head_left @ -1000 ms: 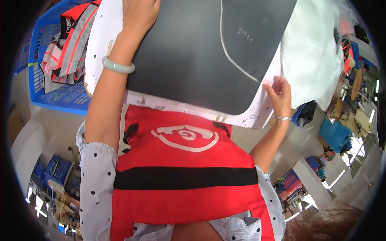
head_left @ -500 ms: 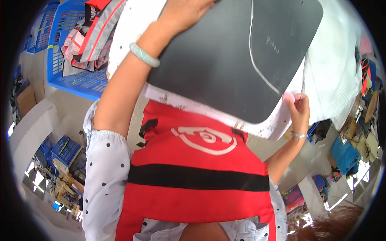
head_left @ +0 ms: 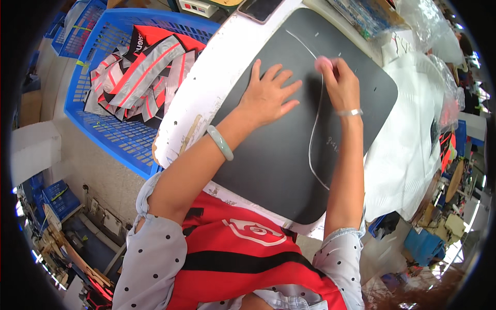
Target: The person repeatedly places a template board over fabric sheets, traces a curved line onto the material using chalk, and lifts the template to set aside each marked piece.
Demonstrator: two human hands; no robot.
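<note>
A dark grey board (head_left: 268, 160) with rounded corners lies on the white tabletop (head_left: 227, 57). My left hand (head_left: 269, 94) rests on it, palm down, fingers spread and holding nothing. Farther right, my right hand (head_left: 340, 82) pinches a small round pink thing (head_left: 323, 63) over the board; its exact kind is not clear. A thin white curved line (head_left: 311, 147), either drawn or a cord, runs down the board and passes under the pink thing. Faint handwriting shows beside my right forearm.
Left of the table stands a blue plastic basket (head_left: 124, 157) full of grey and red reflective strips (head_left: 150, 72). A phone (head_left: 259, 8) lies at the table's far edge. White sheeting (head_left: 400, 139) hangs along the right side, with clear plastic bags (head_left: 429, 26) beyond.
My right hand has moved from the board's near right edge up and inward over the board, carrying the pink thing. More of the basket and table now shows.
</note>
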